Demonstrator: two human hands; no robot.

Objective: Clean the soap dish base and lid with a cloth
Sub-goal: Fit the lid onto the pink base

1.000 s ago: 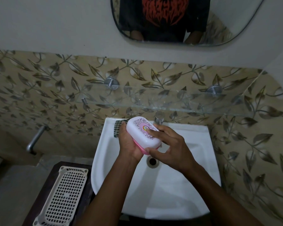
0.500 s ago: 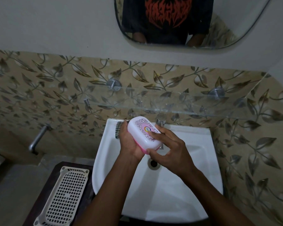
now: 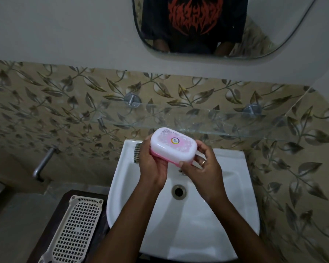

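The dish (image 3: 172,147) is held over the sink (image 3: 188,234), its long axis running 10 to 4 o'clock, lid (image 3: 174,143) on. The left hand (image 3: 153,168) curls round its 8 o'clock side and the right hand (image 3: 203,168) pinches the 4 o'clock end. Both are equally near. The cloth (image 3: 137,154) lies at 9 o'clock. Earlier, the right fingers lay across the lid, and the dish was tilted more steeply.
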